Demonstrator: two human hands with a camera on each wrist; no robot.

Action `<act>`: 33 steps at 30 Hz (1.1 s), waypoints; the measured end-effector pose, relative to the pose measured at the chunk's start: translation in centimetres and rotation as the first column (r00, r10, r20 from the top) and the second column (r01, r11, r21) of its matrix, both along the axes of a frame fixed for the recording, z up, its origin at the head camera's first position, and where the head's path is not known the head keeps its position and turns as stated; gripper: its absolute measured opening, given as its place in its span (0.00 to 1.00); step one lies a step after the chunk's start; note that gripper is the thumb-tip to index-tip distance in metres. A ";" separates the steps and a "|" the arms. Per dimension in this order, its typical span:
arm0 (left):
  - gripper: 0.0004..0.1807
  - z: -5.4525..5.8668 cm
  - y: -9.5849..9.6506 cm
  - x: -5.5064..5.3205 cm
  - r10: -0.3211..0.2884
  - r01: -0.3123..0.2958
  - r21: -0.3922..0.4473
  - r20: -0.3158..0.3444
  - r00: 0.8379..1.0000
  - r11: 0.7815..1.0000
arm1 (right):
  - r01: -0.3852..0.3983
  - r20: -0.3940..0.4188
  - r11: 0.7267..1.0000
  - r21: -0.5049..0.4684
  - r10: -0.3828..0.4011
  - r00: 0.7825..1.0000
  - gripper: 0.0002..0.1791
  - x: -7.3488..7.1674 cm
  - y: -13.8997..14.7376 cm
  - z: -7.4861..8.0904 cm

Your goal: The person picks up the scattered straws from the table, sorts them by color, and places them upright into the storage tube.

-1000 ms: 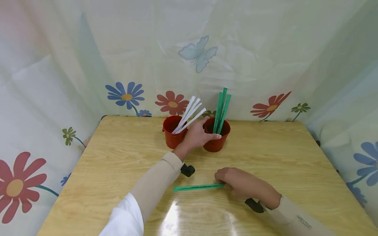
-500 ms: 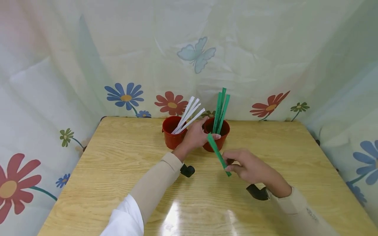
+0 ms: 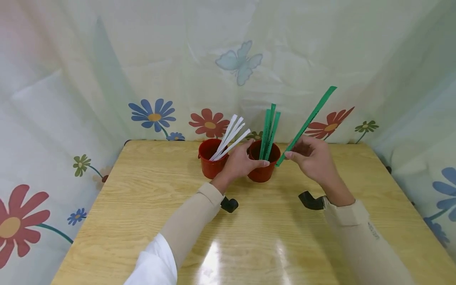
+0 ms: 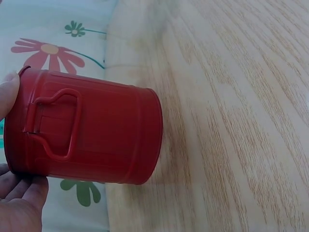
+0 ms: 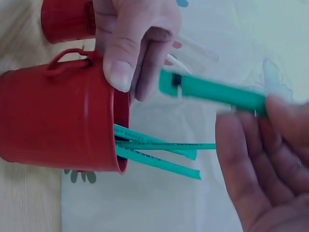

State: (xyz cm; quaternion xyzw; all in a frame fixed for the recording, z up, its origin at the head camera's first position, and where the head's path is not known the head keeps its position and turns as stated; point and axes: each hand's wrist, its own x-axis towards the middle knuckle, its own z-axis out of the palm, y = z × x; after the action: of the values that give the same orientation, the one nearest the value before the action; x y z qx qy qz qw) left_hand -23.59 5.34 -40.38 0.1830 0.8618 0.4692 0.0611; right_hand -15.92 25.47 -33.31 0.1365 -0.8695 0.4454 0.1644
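My left hand (image 3: 239, 161) grips the rim of the right small red metal bucket (image 3: 261, 175), thumb on the near side. In the left wrist view this bucket (image 4: 108, 130) shows its side handle, and only the fingers' ends appear. Several slim green wrapped sticks (image 3: 269, 132) with black print stand in it. Just right of the bucket, my right hand (image 3: 318, 162) pinches another green wrapped stick (image 3: 309, 122) near its lower end. That stick leans up to the right, its lower tip beside the rim. The right wrist view shows its near end (image 5: 217, 92) blurred, outside the bucket mouth.
A second red bucket (image 3: 210, 165) stands left of my left hand, with several white wrapped sticks (image 3: 230, 136) leaning right in it. Both buckets are near the back edge of the wooden table (image 3: 153, 190). A flower-printed curtain (image 3: 306, 51) hangs behind and at the sides.
My right hand has lifted the green wrapped stick off the table and brought it up and forward beside the right bucket, turning it upward. My left hand keeps its hold on the bucket.
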 end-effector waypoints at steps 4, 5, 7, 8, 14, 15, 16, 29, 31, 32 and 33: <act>0.53 0.0 0.1 0.0 0.009 -0.009 -0.012 0.000 1.000 1.000 | 0.136 -0.047 0.990 -0.041 -0.138 0.989 0.05 -1.6 -0.1 -0.5; 0.53 0.0 0.1 0.0 0.009 -0.009 -0.014 -0.001 1.000 1.000 | 0.165 -0.047 0.985 -0.055 -0.167 0.985 0.06 -2.0 -0.1 -0.8; 0.53 0.1 0.2 0.1 0.004 -0.004 -0.014 -0.001 1.000 1.000 | 0.216 -0.038 0.974 -0.069 -0.219 0.975 0.08 -2.7 -0.1 -1.6; 0.53 0.1 0.3 0.1 0.000 0.000 -0.012 -0.002 1.000 1.000 | 0.236 -0.027 0.969 -0.070 -0.238 0.971 0.08 -3.0 -0.1 -2.0; 0.52 0.0 0.4 0.3 0.007 -0.007 -0.016 -0.004 1.000 1.000 | 0.270 0.072 0.963 0.020 -0.271 0.960 0.08 -3.6 -0.2 -4.3; 0.52 0.0 0.5 0.3 0.010 -0.010 -0.016 -0.004 1.000 1.000 | 0.263 0.087 0.964 0.026 -0.264 0.961 0.07 -3.6 -0.2 -4.5; 0.52 0.0 0.5 0.3 0.013 -0.013 -0.016 -0.004 1.000 1.000 | 0.256 0.101 0.966 0.031 -0.258 0.961 0.07 -3.6 -0.3 -4.7; 0.52 -0.3 0.9 0.4 -0.017 0.016 -0.036 -0.028 0.999 0.999 | 0.277 0.224 0.935 0.220 -0.325 0.919 0.26 -2.3 0.3 -4.7; 0.52 -0.5 0.9 0.4 -0.034 0.032 -0.039 -0.045 0.998 0.999 | 0.280 0.231 0.931 0.232 -0.333 0.914 0.29 -1.9 0.5 -4.4; 0.52 -0.6 0.8 0.4 -0.045 0.043 -0.047 -0.054 0.998 0.998 | 0.282 0.224 0.930 0.236 -0.334 0.916 0.30 -1.7 0.6 -4.3; 0.52 -0.7 0.8 0.5 -0.055 0.052 -0.058 -0.064 0.996 0.997 | 0.281 0.217 0.931 0.235 -0.332 0.918 0.31 -1.5 0.7 -4.2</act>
State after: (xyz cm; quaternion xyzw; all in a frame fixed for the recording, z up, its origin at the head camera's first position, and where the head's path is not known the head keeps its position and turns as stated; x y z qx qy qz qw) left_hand -23.10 6.14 -41.05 0.2196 0.8709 0.4368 0.0503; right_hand -17.38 26.15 -37.52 -0.0443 -0.9339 0.3386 0.1057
